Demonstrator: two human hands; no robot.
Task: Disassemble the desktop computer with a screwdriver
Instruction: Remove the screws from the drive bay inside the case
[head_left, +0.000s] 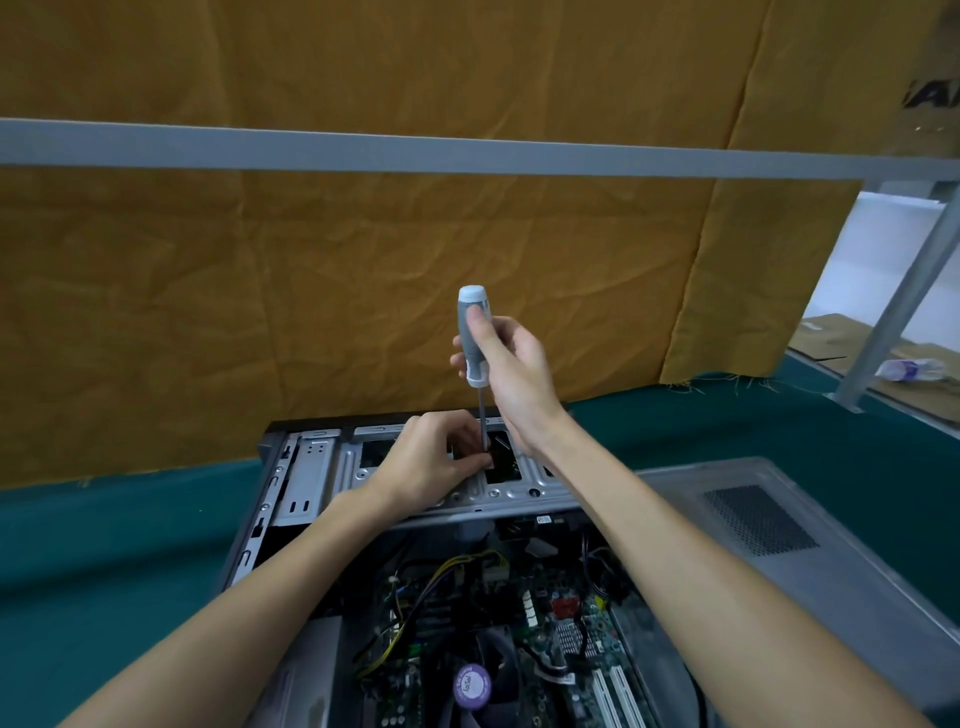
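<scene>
- The desktop computer (467, 571) lies open on its side in the lower centre of the frame, on a dark green tabletop (104, 545); its motherboard (519, 639) with coloured wires and a purple-labelled cooler fan (471, 686) faces up at the bottom.
- A silver metal drive cage (332, 467) spans the far end of the case, just above the middle of the frame's lower half.
- The right hand (511, 374) grips the grey-and-white handle of the screwdriver (474, 338) near the centre of the frame, its fingers curled round the handle and its thumb lying up along it.
- The screwdriver stands nearly upright, its thin shaft running down to the drive cage.
- The left hand (431, 460) rests on the drive cage, its fingers pinched together at the lower end of the shaft; whether they hold the tip or a screw cannot be told.
- A grey side panel (831, 561) with a dark mesh vent lies on the tabletop at the lower right, beside the case.
- Brown creased paper (363, 286) covers the wall behind, crossed by a grey metal bar (415, 153) in the upper part of the frame.
- A plastic bottle (906, 370) lies at the right edge.
</scene>
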